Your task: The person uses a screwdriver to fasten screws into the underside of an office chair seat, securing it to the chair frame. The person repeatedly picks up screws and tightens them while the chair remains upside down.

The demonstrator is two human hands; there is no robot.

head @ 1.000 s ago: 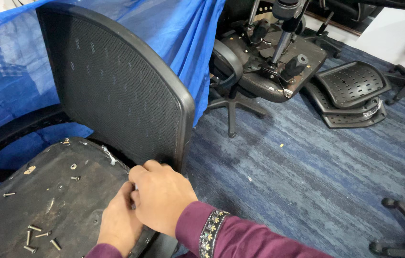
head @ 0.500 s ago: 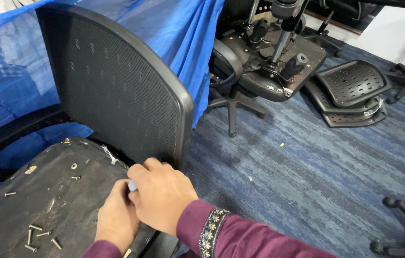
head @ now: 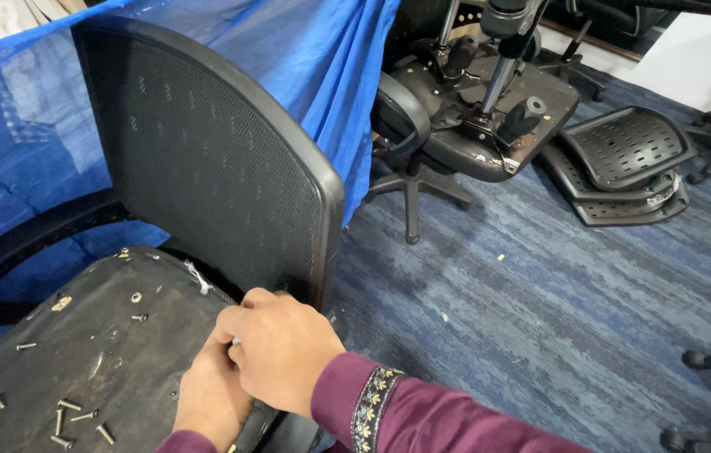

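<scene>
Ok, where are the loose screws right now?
The loose screws lie low on the left of the head view, on the black seat underside, just left of the left hand.

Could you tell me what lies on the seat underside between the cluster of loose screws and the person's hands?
In the head view, bare dark board separates the loose screws from the left hand; the right hand lies beyond.
</scene>
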